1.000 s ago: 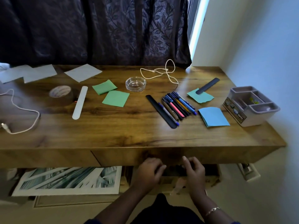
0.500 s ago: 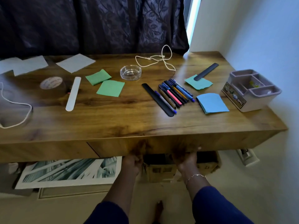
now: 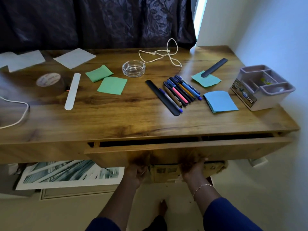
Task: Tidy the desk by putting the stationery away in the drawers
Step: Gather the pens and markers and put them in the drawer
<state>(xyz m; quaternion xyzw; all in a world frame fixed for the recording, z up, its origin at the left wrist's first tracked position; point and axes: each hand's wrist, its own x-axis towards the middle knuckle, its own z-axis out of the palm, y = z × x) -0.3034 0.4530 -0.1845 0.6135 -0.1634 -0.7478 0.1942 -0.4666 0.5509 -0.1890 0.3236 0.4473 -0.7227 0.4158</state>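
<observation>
A wide wooden drawer (image 3: 183,148) is seen slightly open below the front edge of the brown wooden desk (image 3: 133,117), in the lower middle of the frame, with a dark gap shown along its top. Its front panel is grasped from below by both hands. The left hand (image 3: 135,174) is placed left of centre and the right hand (image 3: 194,169) right of centre. The fingers of each are curled up under the lower edge, and the fingertips are hidden behind the panel. A thin bracelet (image 3: 202,187) is worn on the right wrist.

On the desktop, right of centre, a cluster of coloured pens (image 3: 181,90) is laid side by side, touching a long black flat strip (image 3: 162,97) on its left. Just to the right a pad of blue sticky notes (image 3: 220,101) is found. Above it lies a teal paper note (image 3: 206,79) with a second dark flat strip (image 3: 214,67) resting on its upper edge. A grey plastic desk organiser (image 3: 270,100) is set at the right edge. Two green paper squares (image 3: 112,85) are placed left of centre, near a clear glass ashtray (image 3: 133,69). A white flat strip (image 3: 72,91) and a brown roll of tape (image 3: 50,82) are seen at the left. White paper sheets (image 3: 75,58) are spread at the upper left, and a looped white cable (image 3: 160,54) at the top middle.
</observation>
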